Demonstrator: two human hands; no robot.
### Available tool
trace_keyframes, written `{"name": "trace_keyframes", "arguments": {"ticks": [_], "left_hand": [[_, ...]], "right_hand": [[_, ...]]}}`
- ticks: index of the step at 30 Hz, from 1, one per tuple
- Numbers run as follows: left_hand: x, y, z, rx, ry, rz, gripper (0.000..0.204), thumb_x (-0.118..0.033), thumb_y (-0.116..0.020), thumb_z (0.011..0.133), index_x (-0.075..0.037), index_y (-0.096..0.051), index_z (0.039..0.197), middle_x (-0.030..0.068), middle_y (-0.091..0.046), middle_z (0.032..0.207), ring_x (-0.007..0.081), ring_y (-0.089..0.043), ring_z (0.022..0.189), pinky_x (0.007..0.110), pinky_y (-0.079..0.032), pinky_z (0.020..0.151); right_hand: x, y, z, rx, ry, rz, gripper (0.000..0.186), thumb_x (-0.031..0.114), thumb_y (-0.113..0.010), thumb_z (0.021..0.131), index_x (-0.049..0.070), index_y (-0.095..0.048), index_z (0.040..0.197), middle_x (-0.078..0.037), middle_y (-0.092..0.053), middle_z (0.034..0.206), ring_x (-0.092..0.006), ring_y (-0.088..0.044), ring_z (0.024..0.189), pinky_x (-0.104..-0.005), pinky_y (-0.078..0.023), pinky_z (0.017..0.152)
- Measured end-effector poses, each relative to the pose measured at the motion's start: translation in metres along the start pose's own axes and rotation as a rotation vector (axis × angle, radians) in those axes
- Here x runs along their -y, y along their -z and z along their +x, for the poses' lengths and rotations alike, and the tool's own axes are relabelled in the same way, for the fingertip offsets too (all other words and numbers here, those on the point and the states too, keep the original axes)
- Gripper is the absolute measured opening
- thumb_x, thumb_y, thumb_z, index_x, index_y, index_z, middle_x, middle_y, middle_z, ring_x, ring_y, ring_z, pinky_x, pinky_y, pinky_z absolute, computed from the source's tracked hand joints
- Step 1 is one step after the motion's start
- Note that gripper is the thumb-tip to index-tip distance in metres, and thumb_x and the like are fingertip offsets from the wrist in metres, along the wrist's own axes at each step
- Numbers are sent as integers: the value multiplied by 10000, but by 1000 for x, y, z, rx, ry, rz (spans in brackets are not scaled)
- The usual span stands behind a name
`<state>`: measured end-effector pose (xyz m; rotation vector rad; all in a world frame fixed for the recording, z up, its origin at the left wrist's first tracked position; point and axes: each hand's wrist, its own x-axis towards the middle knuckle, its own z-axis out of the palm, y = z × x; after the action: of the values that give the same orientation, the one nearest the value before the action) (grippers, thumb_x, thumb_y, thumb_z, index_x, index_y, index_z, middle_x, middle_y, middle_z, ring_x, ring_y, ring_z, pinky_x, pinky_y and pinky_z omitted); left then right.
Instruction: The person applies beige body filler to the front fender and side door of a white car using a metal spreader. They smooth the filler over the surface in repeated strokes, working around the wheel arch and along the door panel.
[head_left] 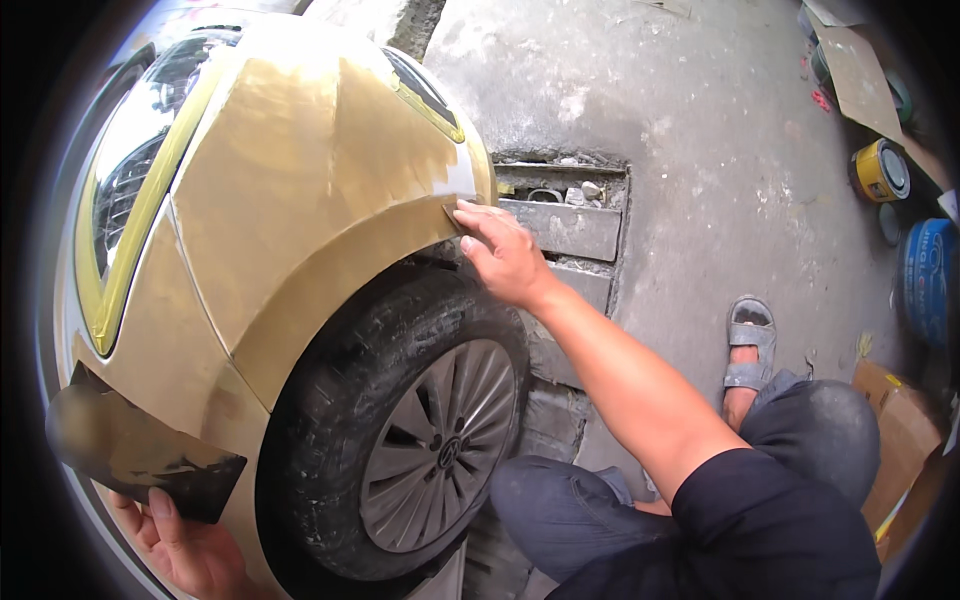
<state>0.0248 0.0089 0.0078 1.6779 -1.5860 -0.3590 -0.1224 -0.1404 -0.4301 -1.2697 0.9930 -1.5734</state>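
Observation:
My left hand (185, 545) grips a dark board (160, 465) smeared with tan paste, at the lower left beside the car body. My right hand (500, 250) is at the curved wheel-arch edge (330, 255), fingers together on a small thin scraper (452, 213) against the panel, partly hidden by them. The panel (255, 150) is coated in patchy tan material, with a pale patch near my fingertips. Yellow masking tape (105, 315) borders the lamp (140, 150). Below the arch sits the tire (330, 400) with its silver wheel (435, 450).
A concrete floor (680, 130) has a recessed channel with slabs (560, 230) beside the wheel. Along the right are cans (880, 170), a blue bucket (920, 285) and cardboard (890, 420). My bent legs and a sandaled foot (745, 350) are at the lower right.

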Motion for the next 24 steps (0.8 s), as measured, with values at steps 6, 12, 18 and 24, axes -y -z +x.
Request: {"name": "trace_keyframes", "arguments": {"ticks": [6, 12, 18, 24], "left_hand": [[0, -1, 2, -1, 7, -3, 460, -136, -556, 1066, 26, -440, 1480, 148, -607, 1396, 237, -573, 1303, 388, -420, 1140], [2, 3, 4, 5, 0, -8, 456, -136, -549, 1069, 22, -438, 1483, 153, -606, 1397, 241, -567, 1320, 394, -420, 1144], [2, 6, 4, 9, 4, -5, 457, -135, -544, 1071, 25, -435, 1485, 154, -601, 1401, 240, -567, 1316, 395, -414, 1144], [1, 4, 3, -13, 16, -13, 460, -129, -548, 1070, 30, -433, 1486, 149, -602, 1396, 241, -567, 1315, 399, -413, 1144]], "right_hand": [[2, 7, -20, 127, -20, 25, 360, 89, -645, 935, -7, -689, 1279, -209, -670, 1362, -352, -621, 1295, -415, -466, 1133], [-3, 8, 12, 68, -52, 54, 350, 100, -639, 951, 0, -687, 1283, -208, -675, 1353, -355, -637, 1270, -422, -481, 1116], [6, 1, -20, 117, -43, 31, 338, 78, -656, 926, -13, -699, 1249, -208, -685, 1334, -362, -627, 1287, -434, -474, 1126], [5, 17, 5, 42, 5, 11, 323, 75, -656, 913, -15, -706, 1220, -230, -691, 1302, -381, -634, 1264, -439, -480, 1116]]}}
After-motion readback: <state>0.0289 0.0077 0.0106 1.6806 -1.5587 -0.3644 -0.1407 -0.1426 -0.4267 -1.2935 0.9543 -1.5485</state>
